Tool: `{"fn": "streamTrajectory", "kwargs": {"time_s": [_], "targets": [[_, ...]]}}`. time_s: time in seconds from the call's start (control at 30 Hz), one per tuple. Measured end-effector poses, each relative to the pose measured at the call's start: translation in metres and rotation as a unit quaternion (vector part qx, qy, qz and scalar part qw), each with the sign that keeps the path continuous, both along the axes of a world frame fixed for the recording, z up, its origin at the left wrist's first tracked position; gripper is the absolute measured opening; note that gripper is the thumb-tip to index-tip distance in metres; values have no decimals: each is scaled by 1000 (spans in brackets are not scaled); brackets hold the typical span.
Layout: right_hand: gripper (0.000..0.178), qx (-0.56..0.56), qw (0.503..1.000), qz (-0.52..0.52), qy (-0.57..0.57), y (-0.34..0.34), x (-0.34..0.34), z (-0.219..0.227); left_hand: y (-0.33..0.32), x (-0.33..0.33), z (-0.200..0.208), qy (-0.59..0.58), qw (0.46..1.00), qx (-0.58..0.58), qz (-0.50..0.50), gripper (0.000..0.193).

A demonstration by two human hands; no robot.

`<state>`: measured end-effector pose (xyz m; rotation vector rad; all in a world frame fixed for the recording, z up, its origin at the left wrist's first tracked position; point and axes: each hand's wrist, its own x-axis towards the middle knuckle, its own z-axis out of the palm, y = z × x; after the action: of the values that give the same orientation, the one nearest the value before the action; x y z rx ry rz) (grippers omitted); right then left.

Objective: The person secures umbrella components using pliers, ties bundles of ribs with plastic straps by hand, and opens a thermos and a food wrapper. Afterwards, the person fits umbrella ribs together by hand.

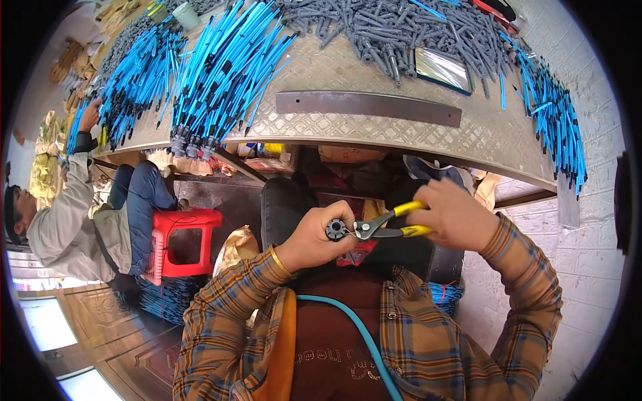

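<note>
My left hand (315,235) is closed around a dark grey ribbed plastic piece (336,229), its round end with a central hole facing up. My right hand (447,212) grips a pair of pliers (363,230) by its yellow handles, which are spread apart. The pliers' metal head is right beside the grey piece, at my left fingertips. A thin wire or strand seems to run between the piece and the jaws; it is too small to make out clearly. Both hands are above my lap, in front of the table edge.
A patterned table (267,127) bears bundles of blue rods (224,73), a pile of grey plastic pieces (394,33), a flat metal bar (368,105) and a small mirror-like plate (443,67). At left, another person (73,214) reaches to the table near a red stool (184,220).
</note>
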<state>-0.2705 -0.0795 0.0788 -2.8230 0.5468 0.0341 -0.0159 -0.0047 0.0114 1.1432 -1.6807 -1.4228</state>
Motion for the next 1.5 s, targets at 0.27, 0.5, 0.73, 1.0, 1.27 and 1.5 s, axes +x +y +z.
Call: {"fn": "streamTrajectory", "kwargs": {"time_s": [0.27,0.5,0.73,1.0,1.27,1.5], "targets": [[32,294,954,-46,39,0,-9,6,-3,-5,0,-15,1000,-25,-6,19],[30,277,959,-43,44,3,-2,10,-2,-6,-7,-27,999,-19,3,21],[26,254,965,-41,47,3,-3,0,-2,3,-4,-33,999,-19,6,28],[44,829,523,-188,69,36,-17,-85,0,12,-4,-1,997,1,-72,44],[56,772,620,-33,-138,52,-1,-76,0,10,-5,44,993,-65,-87,43],[57,689,719,-54,-74,57,-17,-97,-8,8,-2,60,996,-10,-64,44]]}}
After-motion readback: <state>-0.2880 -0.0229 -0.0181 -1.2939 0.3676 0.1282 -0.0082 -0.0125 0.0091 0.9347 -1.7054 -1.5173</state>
